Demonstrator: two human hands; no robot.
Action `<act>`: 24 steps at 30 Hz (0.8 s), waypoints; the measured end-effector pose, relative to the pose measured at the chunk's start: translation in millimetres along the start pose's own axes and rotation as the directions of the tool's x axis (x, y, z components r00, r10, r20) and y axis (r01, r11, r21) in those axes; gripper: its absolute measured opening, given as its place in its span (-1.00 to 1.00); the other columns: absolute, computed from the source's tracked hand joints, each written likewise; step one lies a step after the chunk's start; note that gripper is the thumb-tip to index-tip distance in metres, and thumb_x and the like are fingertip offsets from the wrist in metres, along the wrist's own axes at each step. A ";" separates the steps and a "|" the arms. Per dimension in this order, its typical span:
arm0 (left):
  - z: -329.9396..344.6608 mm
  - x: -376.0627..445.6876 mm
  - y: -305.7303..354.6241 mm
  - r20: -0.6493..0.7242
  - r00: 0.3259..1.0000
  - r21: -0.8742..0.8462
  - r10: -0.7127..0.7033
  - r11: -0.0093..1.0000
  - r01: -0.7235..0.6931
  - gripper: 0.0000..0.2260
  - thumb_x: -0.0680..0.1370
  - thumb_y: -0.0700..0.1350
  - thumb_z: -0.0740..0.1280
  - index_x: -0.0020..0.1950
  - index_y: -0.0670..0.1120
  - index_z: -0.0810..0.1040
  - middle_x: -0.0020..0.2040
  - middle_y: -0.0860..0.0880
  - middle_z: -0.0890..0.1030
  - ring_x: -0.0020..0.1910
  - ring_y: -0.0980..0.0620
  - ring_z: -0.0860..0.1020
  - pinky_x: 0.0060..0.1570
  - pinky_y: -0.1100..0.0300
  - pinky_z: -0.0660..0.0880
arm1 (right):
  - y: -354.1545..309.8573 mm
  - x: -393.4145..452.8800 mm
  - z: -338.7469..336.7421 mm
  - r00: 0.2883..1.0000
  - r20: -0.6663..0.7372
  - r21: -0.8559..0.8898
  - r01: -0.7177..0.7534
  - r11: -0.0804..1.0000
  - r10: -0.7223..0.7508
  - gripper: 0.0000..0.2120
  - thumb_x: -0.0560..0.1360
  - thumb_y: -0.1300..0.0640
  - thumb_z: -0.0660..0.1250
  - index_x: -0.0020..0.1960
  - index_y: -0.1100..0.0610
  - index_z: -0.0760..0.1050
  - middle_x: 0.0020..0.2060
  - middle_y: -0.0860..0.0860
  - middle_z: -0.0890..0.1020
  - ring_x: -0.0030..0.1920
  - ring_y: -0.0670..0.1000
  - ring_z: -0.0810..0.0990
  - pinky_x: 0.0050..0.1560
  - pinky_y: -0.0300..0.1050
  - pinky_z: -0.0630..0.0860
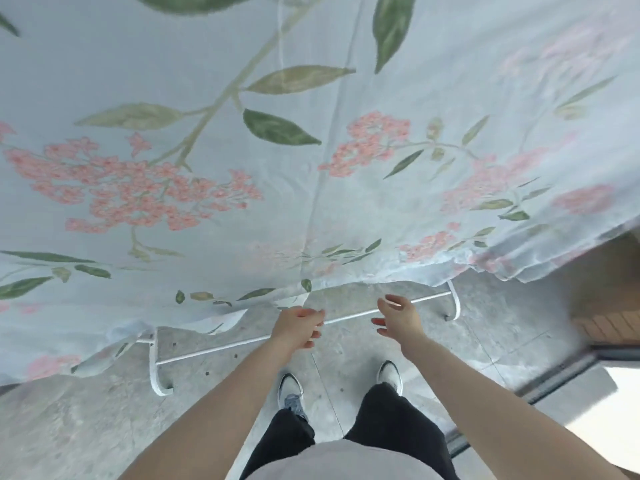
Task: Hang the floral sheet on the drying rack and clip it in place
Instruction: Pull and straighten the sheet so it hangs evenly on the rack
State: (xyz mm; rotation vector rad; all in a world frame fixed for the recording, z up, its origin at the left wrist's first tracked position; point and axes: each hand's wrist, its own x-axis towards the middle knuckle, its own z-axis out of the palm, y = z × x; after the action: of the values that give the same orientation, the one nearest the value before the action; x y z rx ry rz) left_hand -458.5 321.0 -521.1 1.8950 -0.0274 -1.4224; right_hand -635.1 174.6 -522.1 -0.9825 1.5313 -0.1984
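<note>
Both your hands were free: your left hand (298,326) and right hand (398,317) hung with fingers loosely spread, holding nothing, just below the hem of the floral sheet (311,168). That sheet was draped over the white drying rack (242,341), covering all but its lower bar and feet. No clips showed on the cloth you could see, so a gust or a tug at the hem could have slid it onto the concrete floor (86,427).
</note>
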 end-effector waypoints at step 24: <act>349.8 24.7 129.7 0.128 0.992 0.065 0.015 0.998 -0.024 -0.71 0.56 0.01 0.49 0.18 -0.09 0.57 0.13 -0.08 0.67 -0.18 0.01 0.69 -0.11 0.06 0.69 | -62.0 150.5 -348.0 0.973 -0.129 0.342 -0.136 0.930 0.190 -0.38 0.64 -0.04 0.35 0.60 0.10 0.23 0.27 0.05 0.55 -0.13 0.03 0.74 -0.25 -0.10 0.71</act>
State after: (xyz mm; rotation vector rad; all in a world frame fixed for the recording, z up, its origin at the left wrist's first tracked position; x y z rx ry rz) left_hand -687.8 26.4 -501.6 1.8492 -0.1562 -1.5448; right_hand -897.6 -105.6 -509.4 -0.5792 1.6522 -0.4106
